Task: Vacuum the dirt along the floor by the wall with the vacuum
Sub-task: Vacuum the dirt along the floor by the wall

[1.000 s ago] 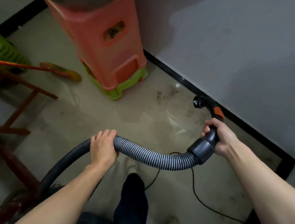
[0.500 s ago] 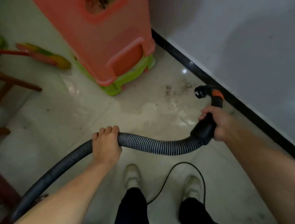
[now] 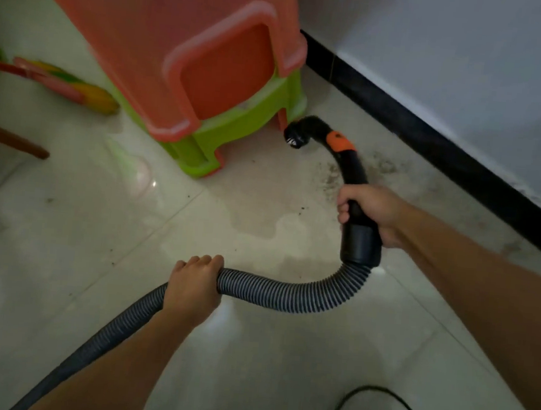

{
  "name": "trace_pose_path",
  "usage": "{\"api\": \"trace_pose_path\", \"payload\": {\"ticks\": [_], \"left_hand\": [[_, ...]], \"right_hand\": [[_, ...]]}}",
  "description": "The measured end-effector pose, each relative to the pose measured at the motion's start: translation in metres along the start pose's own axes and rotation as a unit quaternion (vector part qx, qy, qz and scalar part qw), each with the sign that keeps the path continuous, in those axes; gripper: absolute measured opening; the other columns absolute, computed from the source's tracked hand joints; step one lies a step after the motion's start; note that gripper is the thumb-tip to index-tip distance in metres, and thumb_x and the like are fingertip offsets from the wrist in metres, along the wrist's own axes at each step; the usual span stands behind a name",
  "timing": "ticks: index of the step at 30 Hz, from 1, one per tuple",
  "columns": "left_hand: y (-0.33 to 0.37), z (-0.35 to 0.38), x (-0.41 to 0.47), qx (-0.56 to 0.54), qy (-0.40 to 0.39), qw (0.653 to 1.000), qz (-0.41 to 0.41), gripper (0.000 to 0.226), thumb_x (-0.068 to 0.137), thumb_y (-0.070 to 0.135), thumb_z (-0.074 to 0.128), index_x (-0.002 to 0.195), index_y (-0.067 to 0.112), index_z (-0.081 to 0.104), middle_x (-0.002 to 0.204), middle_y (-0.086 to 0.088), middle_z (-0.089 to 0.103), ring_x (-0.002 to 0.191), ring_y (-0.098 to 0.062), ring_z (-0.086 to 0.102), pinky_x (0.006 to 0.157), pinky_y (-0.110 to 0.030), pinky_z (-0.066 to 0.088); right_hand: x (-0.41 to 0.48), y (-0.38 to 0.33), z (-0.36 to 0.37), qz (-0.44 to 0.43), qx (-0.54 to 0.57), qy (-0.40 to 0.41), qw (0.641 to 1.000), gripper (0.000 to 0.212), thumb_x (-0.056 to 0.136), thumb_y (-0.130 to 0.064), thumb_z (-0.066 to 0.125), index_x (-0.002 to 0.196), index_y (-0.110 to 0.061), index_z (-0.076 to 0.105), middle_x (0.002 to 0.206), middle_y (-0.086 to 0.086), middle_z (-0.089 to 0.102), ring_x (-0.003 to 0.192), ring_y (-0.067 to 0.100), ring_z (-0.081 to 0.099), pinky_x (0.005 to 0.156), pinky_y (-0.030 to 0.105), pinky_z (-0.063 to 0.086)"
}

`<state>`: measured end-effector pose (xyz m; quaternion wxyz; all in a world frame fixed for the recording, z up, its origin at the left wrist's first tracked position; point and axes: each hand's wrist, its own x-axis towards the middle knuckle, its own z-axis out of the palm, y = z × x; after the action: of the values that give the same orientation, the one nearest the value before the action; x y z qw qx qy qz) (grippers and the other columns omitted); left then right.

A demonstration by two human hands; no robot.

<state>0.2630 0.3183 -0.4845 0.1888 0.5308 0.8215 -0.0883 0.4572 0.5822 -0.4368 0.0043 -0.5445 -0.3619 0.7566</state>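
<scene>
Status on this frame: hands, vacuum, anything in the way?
Right hand grips vacuum handle, left hand grips hose. Nozzle beside stacked stools; dirt patch just right of it, along baseboard. Stools crowd the corner.

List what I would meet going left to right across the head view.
Multicoloured object on the floor → left hand gripping the hose → vacuum nozzle → right hand gripping the handle.
</scene>
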Motion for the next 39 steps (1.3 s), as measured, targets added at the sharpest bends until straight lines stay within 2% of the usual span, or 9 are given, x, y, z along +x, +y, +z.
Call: {"api": "trace_pose_path", "payload": {"ticks": [4,9,12,16,19,23,29,34,39], "left_hand": [[-0.056,0.024,0.029,0.041,0.000,0.998,0.048,0.018,0.082,0.032,0.063,0.096,0.023,0.054,0.087,0.006,0.065,0.081,-0.018,0.062,0.069,-0.028,0.038],[-0.100,0.049,0.045,0.108,-0.088,0.986,0.090,0.034,0.078,0.046,0.061,0.108,0.030,0.052,0.102,0.008,0.067,0.092,-0.016,0.065,0.080,-0.029,0.049],[-0.108,0.065,0.040,0.151,-0.145,0.973,0.096,0.039,0.076,0.045,0.063,0.111,0.031,0.056,0.105,0.003,0.067,0.095,-0.018,0.064,0.081,-0.030,0.049],[-0.111,0.056,0.018,0.178,-0.176,0.964,0.094,0.041,0.073,0.040,0.067,0.111,0.027,0.059,0.104,0.000,0.065,0.095,-0.020,0.064,0.076,-0.029,0.044],[-0.097,0.048,0.010,0.144,-0.160,0.972,0.091,0.037,0.074,0.039,0.066,0.109,0.028,0.060,0.102,0.002,0.066,0.092,-0.017,0.063,0.075,-0.028,0.048],[-0.049,0.040,0.034,0.125,-0.115,0.974,0.151,0.036,0.074,0.036,0.066,0.107,0.027,0.058,0.096,0.002,0.064,0.089,-0.018,0.062,0.071,-0.028,0.046],[0.015,0.010,0.067,0.141,-0.029,0.968,0.207,0.036,0.076,0.033,0.065,0.109,0.025,0.053,0.099,-0.002,0.062,0.090,-0.023,0.061,0.067,-0.030,0.039],[0.020,0.021,0.079,0.176,-0.031,0.959,0.219,0.038,0.077,0.034,0.065,0.111,0.026,0.052,0.102,-0.001,0.063,0.093,-0.023,0.061,0.069,-0.031,0.040],[-0.006,0.028,0.084,0.163,-0.034,0.970,0.178,0.038,0.077,0.036,0.063,0.112,0.027,0.050,0.103,0.000,0.062,0.093,-0.021,0.061,0.069,-0.030,0.041]], "right_hand": [[0.053,0.020,0.044,-0.035,-0.036,-0.010,0.999,0.015,0.074,-0.003,0.063,0.066,-0.013,0.054,0.053,0.003,0.055,0.044,0.015,0.052,0.056,0.028,0.051],[0.088,0.059,0.070,-0.123,-0.060,0.003,0.991,0.011,0.070,-0.002,0.065,0.073,-0.009,0.057,0.056,0.007,0.056,0.046,0.019,0.054,0.056,0.031,0.051],[0.092,0.089,0.084,-0.157,-0.092,-0.002,0.983,0.009,0.069,-0.003,0.065,0.071,-0.007,0.058,0.056,0.009,0.057,0.047,0.020,0.055,0.054,0.030,0.050],[0.068,0.114,0.096,-0.141,-0.099,-0.006,0.985,0.011,0.071,0.000,0.065,0.079,-0.005,0.058,0.054,0.008,0.057,0.045,0.020,0.054,0.050,0.028,0.048],[0.052,0.106,0.076,-0.152,-0.083,0.073,0.982,0.009,0.073,0.000,0.065,0.079,-0.003,0.058,0.052,0.009,0.057,0.043,0.020,0.053,0.049,0.029,0.048],[0.045,0.075,0.017,-0.187,-0.068,0.178,0.964,0.008,0.073,-0.001,0.065,0.075,-0.002,0.058,0.051,0.011,0.056,0.042,0.021,0.052,0.053,0.032,0.049],[0.026,0.051,-0.058,-0.185,0.010,0.284,0.941,0.019,0.078,0.001,0.063,0.095,-0.002,0.056,0.062,0.012,0.055,0.048,0.021,0.051,0.053,0.032,0.049],[0.038,0.069,-0.065,-0.163,0.028,0.315,0.935,0.019,0.082,-0.002,0.064,0.096,-0.003,0.052,0.066,0.012,0.057,0.048,0.020,0.053,0.048,0.028,0.049],[0.067,0.067,-0.051,-0.156,0.077,0.286,0.942,0.017,0.082,-0.001,0.063,0.097,-0.004,0.055,0.064,0.009,0.057,0.048,0.019,0.053,0.049,0.029,0.052]]}}
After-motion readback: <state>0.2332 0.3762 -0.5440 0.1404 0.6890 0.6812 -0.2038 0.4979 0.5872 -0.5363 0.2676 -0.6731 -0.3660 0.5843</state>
